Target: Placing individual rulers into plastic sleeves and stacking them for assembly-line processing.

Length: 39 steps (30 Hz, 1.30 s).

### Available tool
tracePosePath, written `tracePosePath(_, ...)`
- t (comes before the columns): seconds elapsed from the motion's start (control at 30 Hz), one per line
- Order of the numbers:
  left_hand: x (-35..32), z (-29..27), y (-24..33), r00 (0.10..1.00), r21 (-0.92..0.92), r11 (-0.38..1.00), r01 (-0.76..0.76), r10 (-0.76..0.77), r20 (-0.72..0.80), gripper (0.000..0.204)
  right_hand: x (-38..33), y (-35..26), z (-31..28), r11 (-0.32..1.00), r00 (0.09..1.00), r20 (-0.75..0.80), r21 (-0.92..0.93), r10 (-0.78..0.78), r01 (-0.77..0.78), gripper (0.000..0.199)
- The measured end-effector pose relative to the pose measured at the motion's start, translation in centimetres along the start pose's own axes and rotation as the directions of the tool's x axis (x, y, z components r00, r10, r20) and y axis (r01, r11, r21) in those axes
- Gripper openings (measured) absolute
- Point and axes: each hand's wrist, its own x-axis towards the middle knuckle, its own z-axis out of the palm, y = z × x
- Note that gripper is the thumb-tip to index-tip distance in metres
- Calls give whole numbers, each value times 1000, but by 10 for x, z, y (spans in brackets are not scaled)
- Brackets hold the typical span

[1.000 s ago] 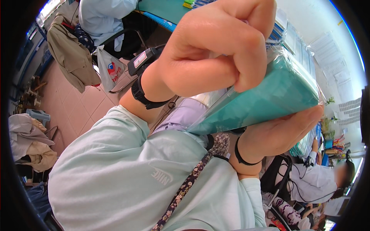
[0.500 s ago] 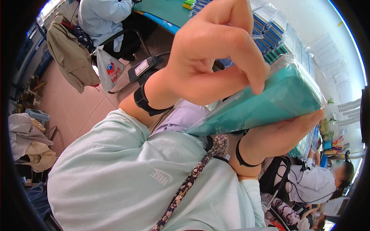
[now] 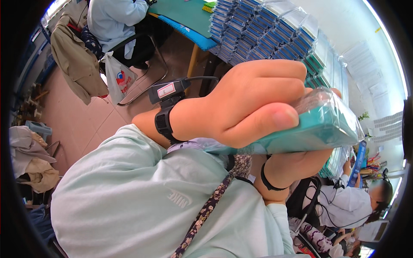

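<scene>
Head view: a teal packet [image 3: 320, 129] wrapped in clear film is held in front of the body, right of the middle, between the two hands. It is supported from below by the right hand [image 3: 303, 165], whose grip is closed around its underside; most of that hand is hidden by the packet. From above, the packet is partly covered by the left hand [image 3: 260, 101]. Its fingers are folded, and its thumb is laid against the wrapped upper face; whether anything is pinched in the left grip cannot be told. The film is creased and shiny at the packet's far end.

A black device [image 3: 174, 89] with a cable is strapped at the left wrist, and a thin black band [image 3: 267, 180] is worn on the right. A pale green shirt [image 3: 124, 193] is crossed by a dark floral strap [image 3: 206, 210].

Beyond the hands, blue packs [image 3: 258, 34] are piled in several columns next to the green bench [image 3: 178, 15], with teal-edged packs [image 3: 316, 66] stacked just beside them. At upper left, a person in a light blue top [image 3: 114, 19] is seated; a khaki jacket [image 3: 75, 64] and a white plastic bag [image 3: 117, 79] are hung nearby, above the tiled floor [image 3: 88, 122]. At lower right, another person in white [image 3: 348, 202] is seen. Sheets of paper [image 3: 365, 60] are fixed to the wall.
</scene>
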Motion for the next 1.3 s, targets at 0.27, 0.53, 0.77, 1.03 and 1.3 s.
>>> tracePosePath(0.27, 1, -12, 0, 996, -65, 994, 87, -84, 34, 29, -14, 4, -30, 915, 935, 280, 276, 216, -294, 55)
tracePosePath(0.53, 1, -7, -1, 969, -56, 972, 227, -231, -85, 28, 3, 3, -41, 906, 737, 532, -180, 418, -384, 53)
tracePosePath(0.77, -4, -4, -9, 967, -4, 971, 239, -238, -95, 32, 8, 0, -40, 856, 690, 524, -175, 499, -486, 43)
tracePosePath(1.03, -7, -23, -14, 938, -2, 939, 344, -344, 41, 33, 46, -16, -117, 935, 476, 812, -346, 338, -75, 41)
tracePosePath(1.3, -33, -36, -31, 793, -520, 696, 494, -607, -59, 35, 48, -135, -262, 951, 920, 270, -44, -284, 307, 40)
